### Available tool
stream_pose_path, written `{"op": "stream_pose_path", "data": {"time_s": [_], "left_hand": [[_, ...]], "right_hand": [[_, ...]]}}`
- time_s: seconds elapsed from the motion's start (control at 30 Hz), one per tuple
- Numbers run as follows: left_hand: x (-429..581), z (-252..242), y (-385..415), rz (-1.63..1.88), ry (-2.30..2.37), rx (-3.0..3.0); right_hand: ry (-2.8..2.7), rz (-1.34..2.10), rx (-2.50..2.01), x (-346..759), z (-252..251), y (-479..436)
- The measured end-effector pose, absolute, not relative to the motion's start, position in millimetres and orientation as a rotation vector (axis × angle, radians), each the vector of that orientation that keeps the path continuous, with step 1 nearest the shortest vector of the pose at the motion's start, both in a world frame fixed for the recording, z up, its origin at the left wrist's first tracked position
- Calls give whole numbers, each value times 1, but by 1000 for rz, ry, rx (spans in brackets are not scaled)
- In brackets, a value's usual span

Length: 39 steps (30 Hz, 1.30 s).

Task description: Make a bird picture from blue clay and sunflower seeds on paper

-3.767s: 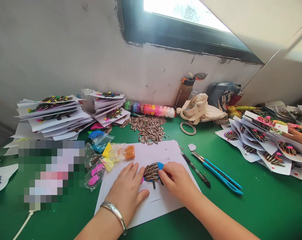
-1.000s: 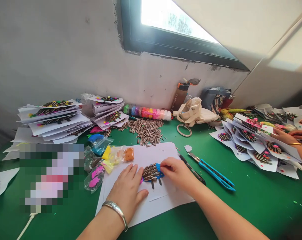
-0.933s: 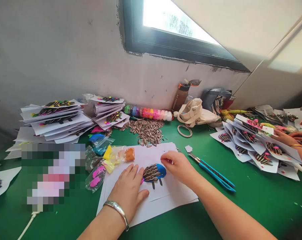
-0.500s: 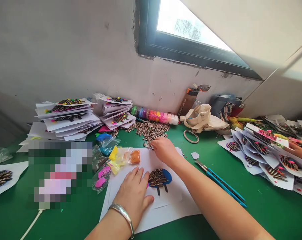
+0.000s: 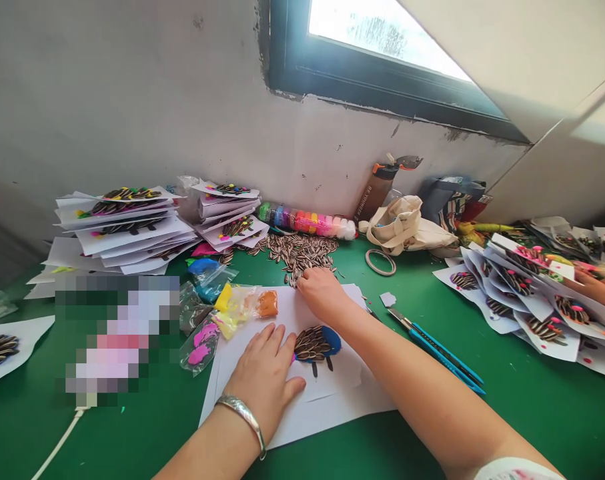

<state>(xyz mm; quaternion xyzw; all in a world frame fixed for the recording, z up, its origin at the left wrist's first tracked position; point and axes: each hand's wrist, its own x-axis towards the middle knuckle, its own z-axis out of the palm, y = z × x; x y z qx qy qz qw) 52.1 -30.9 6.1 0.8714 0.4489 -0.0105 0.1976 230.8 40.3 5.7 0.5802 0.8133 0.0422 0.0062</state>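
Observation:
My left hand (image 5: 262, 363) lies flat with fingers spread on a white paper sheet (image 5: 352, 400), holding it down. By its fingertips is a hedgehog-like figure (image 5: 313, 344) of overlapping striped sunflower seeds on blue clay (image 5: 334, 339), with two dark legs and a bit of pink. My right hand (image 5: 323, 292) reaches past the sheet's far edge to the near end of a pile of sunflower seeds (image 5: 305, 252). Its fingers are curled together there; whatever is between the fingertips is hidden.
Clay in plastic bags, orange (image 5: 268, 304) and pink (image 5: 202, 343), lies left of the sheet. A blue utility knife (image 5: 445, 350) and a tape ring (image 5: 381, 262) are at right. Paper stacks (image 5: 132, 227) stand at back left; another person's hand (image 5: 599, 287) is among papers at far right.
The view has shifted slightly. My right hand stays at the near end of the seed pile, its fingers a little more drawn in; my left hand keeps its place on the sheet.

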Motion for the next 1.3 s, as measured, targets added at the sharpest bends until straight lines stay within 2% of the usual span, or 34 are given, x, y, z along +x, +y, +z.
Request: {"op": "stream_pose_path", "data": {"time_s": [0.3, 0.53, 0.6, 0.73, 0.8, 0.87, 1.13, 1.3], "left_hand": [[52, 10, -32, -109, 1261, 2464], [52, 8, -31, -110, 1259, 2495], [52, 6, -32, -95, 1268, 2492], [51, 2, -31, 4, 1260, 2499], [50, 1, -31, 19, 1247, 2503], [50, 1, -30, 4, 1241, 2505], [46, -4, -30, 88, 1225, 2536], [47, -5, -29, 77, 1230, 2524]], "right_hand": [[2574, 228, 1856, 222, 6, 49], [2506, 130, 2206, 244, 19, 10], [2571, -380, 2480, 255, 16, -14], [2184, -1443, 2834, 269, 6, -57], [2040, -1762, 2815, 273, 2, -69], [2030, -1889, 2758, 273, -1, -77], [2490, -1503, 2489, 259, -3, -88], [2468, -1462, 2529, 260, -6, -86]]}}
